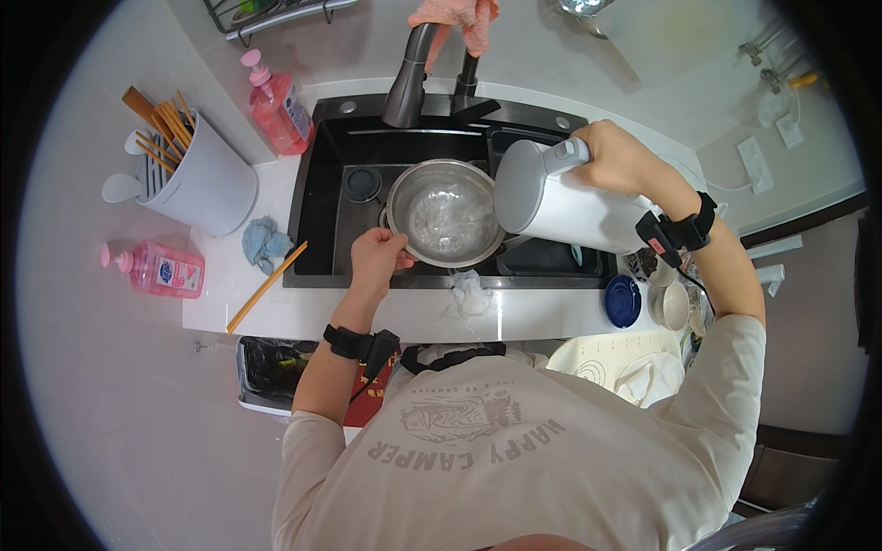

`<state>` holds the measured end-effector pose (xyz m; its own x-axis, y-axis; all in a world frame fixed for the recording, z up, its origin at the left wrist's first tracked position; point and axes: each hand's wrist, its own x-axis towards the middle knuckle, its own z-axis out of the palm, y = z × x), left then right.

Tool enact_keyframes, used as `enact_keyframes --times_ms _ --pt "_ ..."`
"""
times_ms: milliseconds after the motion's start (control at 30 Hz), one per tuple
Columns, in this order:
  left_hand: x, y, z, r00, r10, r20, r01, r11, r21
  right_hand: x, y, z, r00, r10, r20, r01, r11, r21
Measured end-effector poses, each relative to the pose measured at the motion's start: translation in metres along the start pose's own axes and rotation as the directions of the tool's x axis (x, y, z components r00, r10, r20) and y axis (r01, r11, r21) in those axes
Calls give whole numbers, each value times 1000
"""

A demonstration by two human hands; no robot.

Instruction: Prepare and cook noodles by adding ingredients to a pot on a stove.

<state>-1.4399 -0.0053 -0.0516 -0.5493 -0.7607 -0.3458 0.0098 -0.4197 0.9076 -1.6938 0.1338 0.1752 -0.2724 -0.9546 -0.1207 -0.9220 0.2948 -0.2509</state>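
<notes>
My right hand (615, 160) grips the handle of a white electric kettle (586, 213), which is tilted over to the left. Its grey lid end (518, 186) meets the right rim of a round metal pot (397, 237) in or over the sink. Clear, rippling water (448, 219) stands in the pot; whether a stream leaves the spout is hard to make out. At the pot's lower left, my left hand (379, 255) pinches the rim or a small handle between thumb and fingers. The pot's long handle (513, 242) runs right, under the kettle.
Around me are a black sink (324, 206), a dark faucet (413, 76) draped with a pink cloth (455, 14), pink pump bottles (275, 113) (169, 270), a utensil holder (210, 175), chopsticks (267, 288), a blue rag (263, 242), a blue dish (622, 301) and a waste bin (272, 372).
</notes>
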Motion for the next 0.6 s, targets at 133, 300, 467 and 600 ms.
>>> enact_keyframes --times_ms 133,300,467,600 --pt "1 -2 -2 1000 3 -3 -3 1000 -1 1 -1 0 1000 -10 -7 10 1000 -14" --pt "1 -2 -3 1000 -6 -8 6 1000 -1 1 1 -1 1000 -4 -10 5 1000 11" --pt "3 -1 -1 1000 13 16 -13 1000 -11 0 29 3 997 -28 -70 35 994 104" --pt "3 6 3 999 30 11 -30 1000 -2 -4 54 7 996 -36 -82 58 955 290"
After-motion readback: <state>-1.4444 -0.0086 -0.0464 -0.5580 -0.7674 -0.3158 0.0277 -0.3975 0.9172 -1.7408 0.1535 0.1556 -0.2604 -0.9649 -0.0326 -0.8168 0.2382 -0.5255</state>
